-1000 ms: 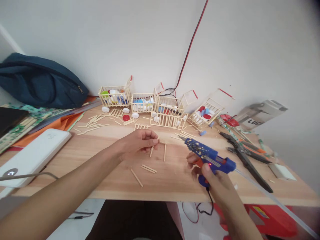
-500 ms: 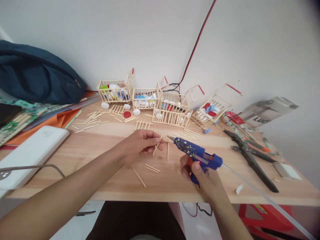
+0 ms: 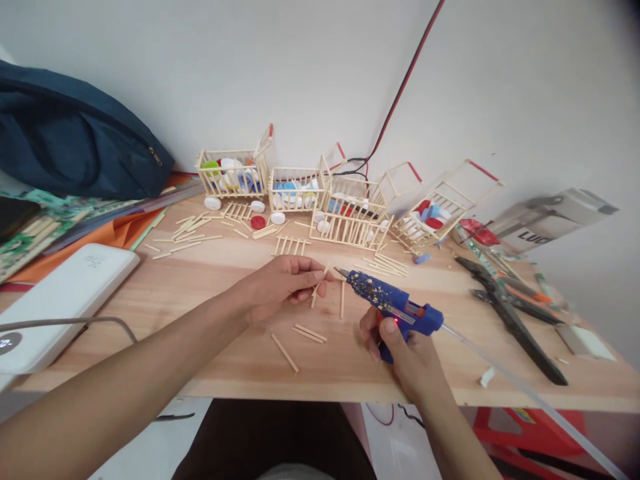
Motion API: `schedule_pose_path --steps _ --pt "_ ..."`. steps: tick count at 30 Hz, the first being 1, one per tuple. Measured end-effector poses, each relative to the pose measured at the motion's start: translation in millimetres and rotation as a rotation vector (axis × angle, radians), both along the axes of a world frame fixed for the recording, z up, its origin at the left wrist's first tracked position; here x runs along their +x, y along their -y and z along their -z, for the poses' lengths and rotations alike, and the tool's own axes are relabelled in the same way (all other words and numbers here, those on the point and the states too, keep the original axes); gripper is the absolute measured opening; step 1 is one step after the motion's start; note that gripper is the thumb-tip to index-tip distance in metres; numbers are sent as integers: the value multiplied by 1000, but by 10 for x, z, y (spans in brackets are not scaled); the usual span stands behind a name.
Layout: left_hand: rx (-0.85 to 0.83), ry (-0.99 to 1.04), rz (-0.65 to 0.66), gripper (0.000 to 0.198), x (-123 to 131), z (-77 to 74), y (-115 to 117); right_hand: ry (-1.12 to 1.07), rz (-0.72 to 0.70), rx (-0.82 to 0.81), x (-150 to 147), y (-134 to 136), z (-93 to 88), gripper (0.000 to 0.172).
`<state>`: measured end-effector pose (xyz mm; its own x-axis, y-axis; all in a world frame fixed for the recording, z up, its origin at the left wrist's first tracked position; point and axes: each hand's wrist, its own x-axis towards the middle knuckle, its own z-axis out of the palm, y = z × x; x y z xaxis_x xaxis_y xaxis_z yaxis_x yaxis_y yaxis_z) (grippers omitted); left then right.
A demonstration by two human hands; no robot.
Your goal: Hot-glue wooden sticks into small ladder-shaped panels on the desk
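Left hand, quantity one: grip closed, thumb and fingers pinching at least one thin wooden stick above the surface. The fingers hide the exact number held.

Right hand, quantity one: grip wrapped around the handle of one blue glue gun. The nozzle points left and lies just beside the held stick; contact cannot be determined. One clear glue rod extends from the rear, toward the near right.

One further stick shows just right of the left hand; whether it joins the held stick cannot be determined. Three loose sticks lie nearer: one at left, two side by side at right.

Far side: four small stick carts stand in a row, each loaded with small coloured pieces. Two small ladder-shaped panels lie in front, along with one red cap.

Left side: one blue bag, far; one white power bank, nearer.

Right side: one black-handled tool.
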<state>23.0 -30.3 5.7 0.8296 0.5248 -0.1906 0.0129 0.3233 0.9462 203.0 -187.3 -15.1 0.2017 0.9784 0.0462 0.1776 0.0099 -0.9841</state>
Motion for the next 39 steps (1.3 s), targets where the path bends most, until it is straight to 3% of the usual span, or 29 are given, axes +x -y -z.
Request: schedule_pose_path --steps 15,39 --pt "30 -29 13 29 -3 -77 22 47 17 76 -52 -35 19 47" --pt "20 -47 -4 27 10 -90 41 58 6 13 -57 -45 7 46"
